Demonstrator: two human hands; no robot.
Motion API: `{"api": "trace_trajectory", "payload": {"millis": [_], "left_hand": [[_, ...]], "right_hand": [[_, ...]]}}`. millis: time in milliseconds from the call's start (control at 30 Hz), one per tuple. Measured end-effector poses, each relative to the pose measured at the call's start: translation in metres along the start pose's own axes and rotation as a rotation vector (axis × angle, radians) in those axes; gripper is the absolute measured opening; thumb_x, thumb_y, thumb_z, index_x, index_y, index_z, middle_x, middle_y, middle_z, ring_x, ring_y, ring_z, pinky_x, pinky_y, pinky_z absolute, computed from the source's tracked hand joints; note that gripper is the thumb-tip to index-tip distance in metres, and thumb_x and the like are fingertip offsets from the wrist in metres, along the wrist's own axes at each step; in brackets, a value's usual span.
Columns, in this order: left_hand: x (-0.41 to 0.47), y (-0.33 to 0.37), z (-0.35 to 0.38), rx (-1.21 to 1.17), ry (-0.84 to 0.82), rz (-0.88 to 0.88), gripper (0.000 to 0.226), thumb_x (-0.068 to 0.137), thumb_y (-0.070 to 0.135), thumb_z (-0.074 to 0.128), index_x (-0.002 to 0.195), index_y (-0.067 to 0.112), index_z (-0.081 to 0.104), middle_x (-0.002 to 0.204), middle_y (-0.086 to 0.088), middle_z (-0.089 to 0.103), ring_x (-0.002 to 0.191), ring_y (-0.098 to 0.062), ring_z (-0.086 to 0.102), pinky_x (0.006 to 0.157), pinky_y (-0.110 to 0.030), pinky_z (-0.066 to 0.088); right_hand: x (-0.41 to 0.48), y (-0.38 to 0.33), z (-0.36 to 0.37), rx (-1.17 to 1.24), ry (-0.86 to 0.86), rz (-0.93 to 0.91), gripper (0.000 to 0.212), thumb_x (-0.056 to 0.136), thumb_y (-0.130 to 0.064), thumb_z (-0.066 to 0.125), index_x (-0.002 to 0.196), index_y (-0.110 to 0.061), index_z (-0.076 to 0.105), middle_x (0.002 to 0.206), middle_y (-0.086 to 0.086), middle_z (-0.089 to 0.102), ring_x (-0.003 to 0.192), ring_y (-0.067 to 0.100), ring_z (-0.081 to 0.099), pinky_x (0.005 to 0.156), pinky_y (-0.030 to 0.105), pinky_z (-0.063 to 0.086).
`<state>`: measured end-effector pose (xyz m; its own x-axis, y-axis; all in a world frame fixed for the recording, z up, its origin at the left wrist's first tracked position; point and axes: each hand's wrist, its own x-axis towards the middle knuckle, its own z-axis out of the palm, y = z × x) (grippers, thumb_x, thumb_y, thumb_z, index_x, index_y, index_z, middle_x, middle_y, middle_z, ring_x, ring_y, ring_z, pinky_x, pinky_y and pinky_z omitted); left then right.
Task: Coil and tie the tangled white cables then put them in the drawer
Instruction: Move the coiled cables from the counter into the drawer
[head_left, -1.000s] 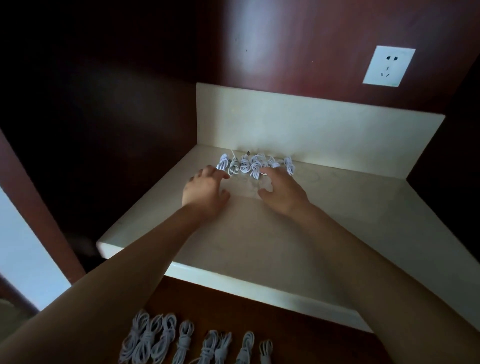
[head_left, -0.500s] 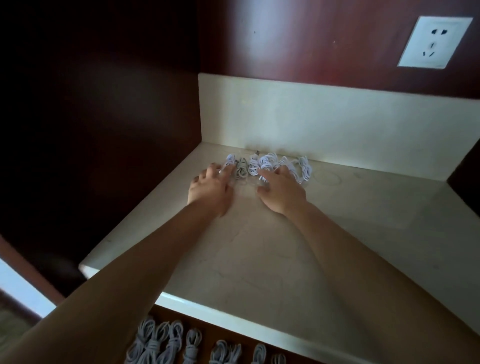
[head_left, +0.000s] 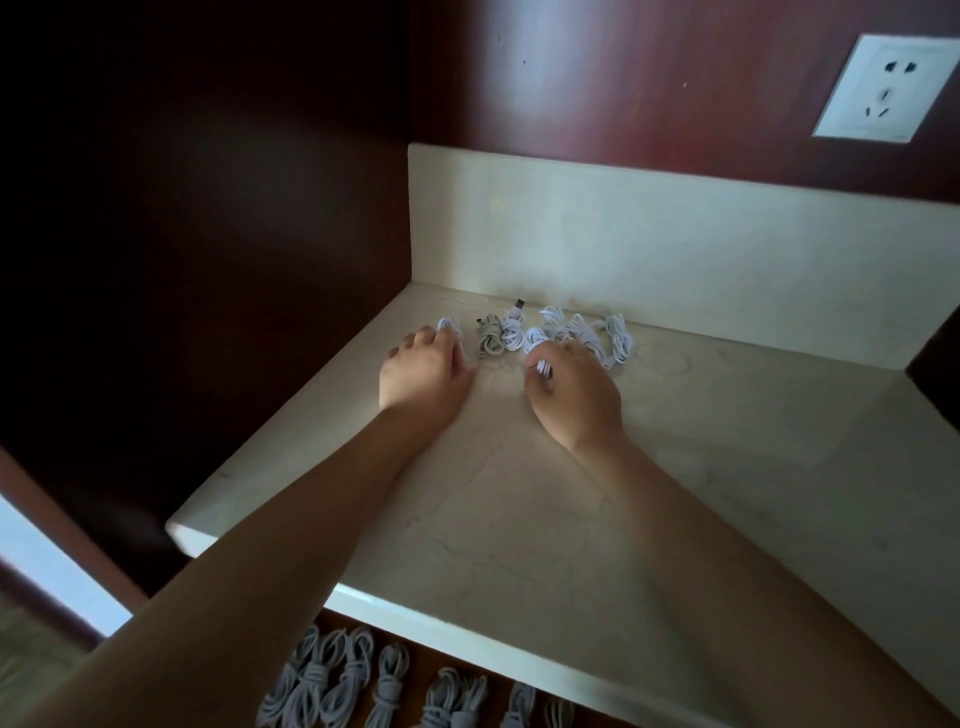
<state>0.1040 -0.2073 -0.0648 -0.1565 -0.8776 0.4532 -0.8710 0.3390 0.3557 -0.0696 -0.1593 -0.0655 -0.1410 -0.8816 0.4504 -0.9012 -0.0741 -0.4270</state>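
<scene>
My right hand (head_left: 574, 397) pinches one coiled cable (head_left: 543, 368); my left hand (head_left: 426, 374) touches the coil (head_left: 448, 326) at its twelve o'clock, grip unclear.

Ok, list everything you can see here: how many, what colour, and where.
Counter cable bundles: about seven, white, one greyer, row by the backsplash.
Drawer cable bundles: at least seven, greyish in shadow, bottom edge.
Drawer: one, brown, open below the counter.
Countertop: one, cream marble, centre.
Backsplash: one, cream, behind the row.
Wall socket: one, white, upper right.
Wood panelling: dark red-brown, left and back.
Left hand: fingertips on the leftmost bundle.
Right hand: pinching a white bundle.
</scene>
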Motion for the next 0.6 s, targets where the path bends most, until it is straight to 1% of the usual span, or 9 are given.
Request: {"api": "trace_trajectory", "payload": {"millis": [67,133,233,300,333,400,467,533,600], "left_hand": [[-0.002,0.000,-0.003,-0.038,0.015,0.017,0.015,0.088,0.032,0.057,0.086,0.020,0.049,0.097,-0.004,0.059,0.092,-0.028,0.057,0.073,-0.035,0.041],[-0.005,0.001,-0.005,-0.094,0.010,0.024,0.014,0.088,0.032,0.058,0.090,0.020,0.050,0.100,-0.003,0.058,0.091,-0.028,0.058,0.072,-0.034,0.040],[-0.014,0.002,-0.014,-0.223,-0.027,0.001,0.018,0.091,0.033,0.058,0.106,0.026,0.052,0.112,0.000,0.059,0.095,-0.029,0.061,0.072,-0.032,0.041],[-0.025,0.001,-0.022,-0.288,-0.081,0.014,0.035,0.090,0.033,0.061,0.123,0.034,0.050,0.121,0.001,0.059,0.101,-0.028,0.061,0.077,-0.032,0.044],[-0.032,0.000,-0.025,-0.304,-0.101,0.037,0.041,0.090,0.032,0.062,0.129,0.037,0.050,0.122,0.000,0.059,0.102,-0.028,0.061,0.081,-0.032,0.046],[-0.048,-0.004,-0.031,-0.323,-0.104,0.091,0.037,0.089,0.029,0.065,0.125,0.036,0.059,0.114,0.000,0.059,0.099,-0.025,0.061,0.085,-0.033,0.049],[-0.064,-0.005,-0.039,-0.356,-0.080,0.119,0.028,0.087,0.027,0.069,0.114,0.033,0.066,0.105,0.003,0.058,0.093,-0.020,0.062,0.082,-0.030,0.048],[-0.080,-0.003,-0.048,-0.400,-0.063,0.150,0.026,0.085,0.025,0.071,0.110,0.031,0.067,0.103,0.003,0.059,0.091,-0.017,0.062,0.081,-0.028,0.048],[-0.097,0.000,-0.057,-0.470,-0.060,0.215,0.026,0.083,0.027,0.069,0.109,0.030,0.067,0.102,0.002,0.059,0.089,-0.016,0.063,0.084,-0.033,0.052]], "right_hand": [[-0.005,-0.001,-0.003,0.063,0.017,0.007,0.010,0.088,-0.022,0.056,0.091,-0.025,0.065,0.090,0.003,0.059,0.087,0.025,0.059,0.068,0.033,0.045],[-0.013,-0.004,-0.009,0.138,0.018,0.033,0.010,0.089,-0.023,0.058,0.094,-0.026,0.066,0.093,0.000,0.063,0.083,0.019,0.061,0.070,0.032,0.047],[-0.031,-0.008,-0.020,0.262,0.001,0.073,0.011,0.090,-0.025,0.062,0.099,-0.026,0.069,0.100,-0.004,0.068,0.082,0.011,0.060,0.078,0.030,0.049],[-0.046,-0.008,-0.028,0.337,-0.009,0.086,0.012,0.091,-0.025,0.063,0.100,-0.026,0.070,0.104,-0.004,0.070,0.090,0.012,0.063,0.084,0.031,0.049],[-0.056,-0.009,-0.032,0.365,-0.009,0.089,0.011,0.091,-0.024,0.063,0.099,-0.027,0.070,0.105,-0.004,0.071,0.093,0.014,0.064,0.086,0.032,0.049],[-0.075,-0.009,-0.041,0.393,-0.005,0.087,0.012,0.092,-0.023,0.063,0.100,-0.027,0.071,0.107,-0.003,0.072,0.094,0.015,0.066,0.088,0.034,0.050],[-0.093,-0.010,-0.051,0.401,-0.017,0.078,0.014,0.093,-0.022,0.062,0.102,-0.026,0.072,0.108,-0.003,0.072,0.095,0.014,0.067,0.090,0.033,0.050],[-0.109,-0.012,-0.061,0.420,-0.027,0.071,0.015,0.094,-0.023,0.062,0.104,-0.026,0.072,0.108,-0.004,0.072,0.096,0.012,0.067,0.091,0.032,0.051],[-0.126,-0.015,-0.071,0.442,-0.034,0.079,0.016,0.094,-0.025,0.062,0.105,-0.028,0.072,0.110,-0.007,0.071,0.098,0.010,0.067,0.092,0.032,0.051]]}}
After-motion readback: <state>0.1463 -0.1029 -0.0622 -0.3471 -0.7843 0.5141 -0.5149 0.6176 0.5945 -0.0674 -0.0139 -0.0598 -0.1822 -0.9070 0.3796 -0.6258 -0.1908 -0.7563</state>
